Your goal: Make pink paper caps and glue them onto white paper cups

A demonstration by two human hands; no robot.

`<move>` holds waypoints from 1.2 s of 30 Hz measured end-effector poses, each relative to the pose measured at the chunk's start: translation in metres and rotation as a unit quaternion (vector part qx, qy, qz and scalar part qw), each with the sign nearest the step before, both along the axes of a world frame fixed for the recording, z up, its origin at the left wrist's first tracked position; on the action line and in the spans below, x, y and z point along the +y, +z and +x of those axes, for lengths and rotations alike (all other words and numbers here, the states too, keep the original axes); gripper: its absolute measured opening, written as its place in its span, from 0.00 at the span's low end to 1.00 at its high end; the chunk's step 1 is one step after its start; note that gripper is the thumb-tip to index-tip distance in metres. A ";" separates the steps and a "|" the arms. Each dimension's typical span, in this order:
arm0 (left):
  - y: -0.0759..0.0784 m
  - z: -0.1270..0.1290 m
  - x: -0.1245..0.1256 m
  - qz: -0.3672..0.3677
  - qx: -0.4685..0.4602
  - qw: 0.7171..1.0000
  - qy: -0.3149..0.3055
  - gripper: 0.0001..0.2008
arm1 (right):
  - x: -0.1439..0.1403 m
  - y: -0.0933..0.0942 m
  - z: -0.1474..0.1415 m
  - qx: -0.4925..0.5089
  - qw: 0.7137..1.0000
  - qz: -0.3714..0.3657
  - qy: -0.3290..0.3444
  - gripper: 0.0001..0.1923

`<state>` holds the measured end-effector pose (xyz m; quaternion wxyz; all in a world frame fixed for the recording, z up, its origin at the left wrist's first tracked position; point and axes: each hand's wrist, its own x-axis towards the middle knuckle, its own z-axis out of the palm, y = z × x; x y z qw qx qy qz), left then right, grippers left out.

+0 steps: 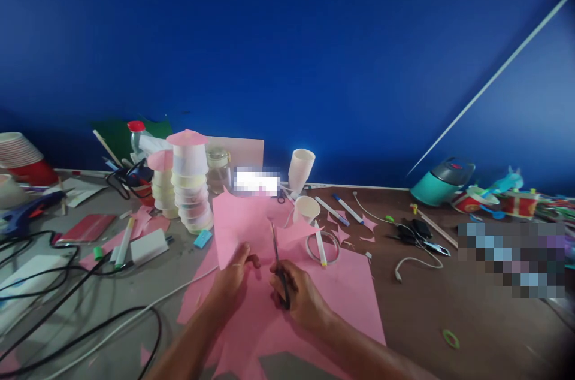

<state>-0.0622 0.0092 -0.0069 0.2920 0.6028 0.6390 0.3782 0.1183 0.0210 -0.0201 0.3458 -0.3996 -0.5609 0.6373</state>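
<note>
My left hand (242, 266) pinches the lower edge of a pink paper sheet (236, 221), which stands raised off the table. Dark-handled scissors (281, 284) are in my right hand (299, 293), fingers wrapped round the handles. The blades point away from me and lie in the paper, with a cut flap spreading to their right. Beneath both hands lies a larger pink sheet (345, 296) with ragged cut edges. Stacked paper cups with pink tops (191, 182) stand behind my left hand. Just beyond the raised sheet is a white paper cup (306, 209).
A roll of tape (330, 248), markers (348, 209) and pink scraps lie to the right. Black cables (155, 332) and a white cable (175, 290) cross the left side. A teal flask (435, 185) rests by the blue wall (287, 56). A glue gun (22, 212) is far left.
</note>
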 end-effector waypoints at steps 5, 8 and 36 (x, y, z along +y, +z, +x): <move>-0.009 -0.004 0.001 0.009 0.016 0.999 -0.032 0.11 | -0.001 0.002 0.000 0.001 1.000 0.000 0.005 0.22; -0.009 -0.005 0.002 0.012 0.012 0.999 -0.028 0.12 | -0.001 0.003 0.001 0.001 1.000 0.008 0.011 0.22; -0.005 -0.005 0.005 0.020 0.050 0.998 -0.029 0.10 | 0.003 0.006 0.002 0.007 0.999 -0.048 0.004 0.24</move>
